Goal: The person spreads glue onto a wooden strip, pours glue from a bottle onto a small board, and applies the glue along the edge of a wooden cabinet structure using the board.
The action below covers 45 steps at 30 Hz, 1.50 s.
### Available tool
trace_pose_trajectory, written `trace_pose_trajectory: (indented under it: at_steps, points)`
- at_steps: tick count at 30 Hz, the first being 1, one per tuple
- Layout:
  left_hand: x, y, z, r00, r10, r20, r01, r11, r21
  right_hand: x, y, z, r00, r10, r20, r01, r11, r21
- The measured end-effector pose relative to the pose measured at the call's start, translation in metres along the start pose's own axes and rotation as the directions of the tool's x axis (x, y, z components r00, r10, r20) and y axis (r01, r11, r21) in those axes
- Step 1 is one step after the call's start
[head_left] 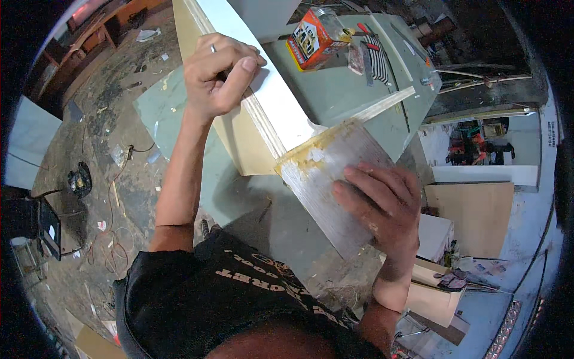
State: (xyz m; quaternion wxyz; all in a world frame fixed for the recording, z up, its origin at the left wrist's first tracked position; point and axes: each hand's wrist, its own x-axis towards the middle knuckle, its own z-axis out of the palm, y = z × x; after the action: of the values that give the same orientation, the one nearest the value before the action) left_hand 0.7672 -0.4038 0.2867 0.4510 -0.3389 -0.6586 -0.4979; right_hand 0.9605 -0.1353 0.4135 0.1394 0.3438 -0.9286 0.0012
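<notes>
A long white board [239, 45] with pale, layered plywood edges slants across the workspace from the top toward the middle. My left hand [221, 75], a ring on one finger, is curled over its left edge, with the thumb along the white face. In my right hand [385, 206] is a flat grey sheet [335, 191], gripped by its right side. Yellowish-brown glue is smeared along the sheet's upper edge. That edge meets the near end of the white board. The right thumb is hidden under the sheet.
Behind the board, a greenish table [317, 93] carries an orange-labelled glue container [317, 39], red-handled tools [369, 39], a striped cloth [378, 63] and a wooden strip [385, 105]. Scraps and cables [113, 239] litter the floor at left. Wooden panels [472, 215] lean at right.
</notes>
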Motion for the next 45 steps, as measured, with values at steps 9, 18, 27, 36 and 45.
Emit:
trace_pose_trajectory:
  at_steps: [9,18,27,36,45]
  points:
    - [0.002,-0.001,0.006,0.999,0.019,-0.025,-0.021,0.998,-0.054,0.017,0.005,-0.013,1.000,-0.004,0.020,0.003,0.999,0.033]
    - [-0.001,-0.006,-0.002,1.000,0.021,0.001,-0.021,0.999,-0.032,0.028,0.005,-0.041,0.995,-0.062,0.082,0.039,0.965,0.258]
    - [0.000,0.000,0.000,1.000,0.002,0.002,-0.002,1.000,-0.028,0.001,0.047,-0.035,0.999,0.036,-0.002,-0.036,0.998,0.053]
    - [-0.001,0.004,-0.001,0.999,-0.036,0.015,0.037,0.999,-0.006,0.004,0.050,-0.013,0.999,0.050,0.015,-0.050,0.998,0.031]
    - [-0.001,0.002,0.001,1.000,-0.019,-0.012,0.019,1.000,-0.016,0.000,0.057,-0.025,1.000,0.025,0.005,-0.025,0.999,0.023]
